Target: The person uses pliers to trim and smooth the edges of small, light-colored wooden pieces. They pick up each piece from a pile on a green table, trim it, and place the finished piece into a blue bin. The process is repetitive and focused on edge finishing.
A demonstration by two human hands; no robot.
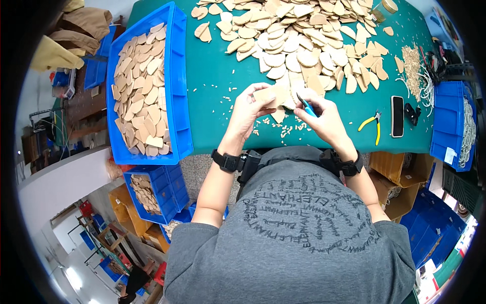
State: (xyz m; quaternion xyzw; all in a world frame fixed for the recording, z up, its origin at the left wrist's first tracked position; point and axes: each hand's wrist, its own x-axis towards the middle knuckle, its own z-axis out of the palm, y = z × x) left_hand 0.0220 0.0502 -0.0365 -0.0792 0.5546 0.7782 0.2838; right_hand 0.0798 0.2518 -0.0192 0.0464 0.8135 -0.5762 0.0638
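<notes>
My left hand [246, 111] pinches a flat tan half-round piece [270, 95], apparently of wood or board, between thumb and fingers above the table's near edge. In my right hand [326, 120] is a blue-handled tool [307, 107] with a dark narrow tip, pointing toward that piece. Its jaws are too small to make out, so I cannot tell its exact kind. Beyond both hands lies a large heap of similar tan pieces [298, 43]. Small pale scraps [288, 130] are scattered on the green table around my hands.
A blue crate [178, 86] full of tan pieces stands at the left. To the right lie yellow-handled cutting pliers [377, 121], a phone [397, 116], a pile of shavings [413, 66] and a blue bin [448, 111] with pale cord. A lidded jar [383, 10] stands at the far side.
</notes>
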